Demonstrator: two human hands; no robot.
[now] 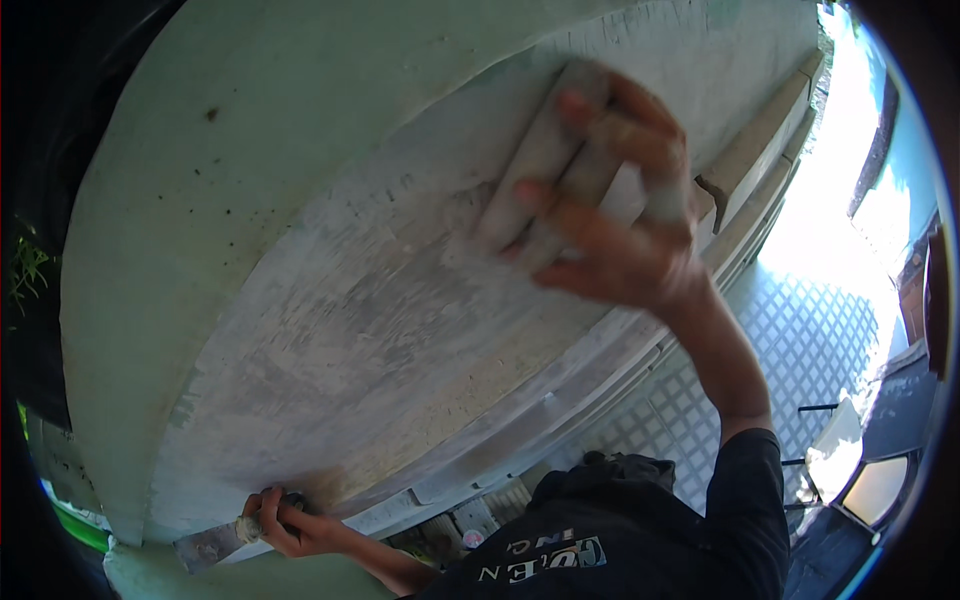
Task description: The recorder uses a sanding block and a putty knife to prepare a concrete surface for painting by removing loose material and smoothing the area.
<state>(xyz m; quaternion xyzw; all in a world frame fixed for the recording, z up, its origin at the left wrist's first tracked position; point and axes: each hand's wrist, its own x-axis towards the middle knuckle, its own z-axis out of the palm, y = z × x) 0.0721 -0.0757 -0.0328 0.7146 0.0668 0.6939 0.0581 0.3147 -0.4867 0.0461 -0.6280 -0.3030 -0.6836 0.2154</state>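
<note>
My right hand (640,215) is raised, its fingers closed around a flat, pale sanding block (530,170), slightly blurred by motion. The block lies against or just in front of a wall (400,290) with a whitish-grey, scuffed patch; I cannot tell whether it touches. Low on the left, my left hand (290,525) grips a putty knife (208,548), the handle mostly hidden in the fingers. Its wide, stained blade points left, close to the wall's lower part.
Green paint (200,180) with dark specks borders the pale patch. A ledge (755,145) juts from the wall on the right. Beyond it lies a patterned tile floor (800,310), with chairs (875,490) at the lower right. Plants (28,265) show at the far left.
</note>
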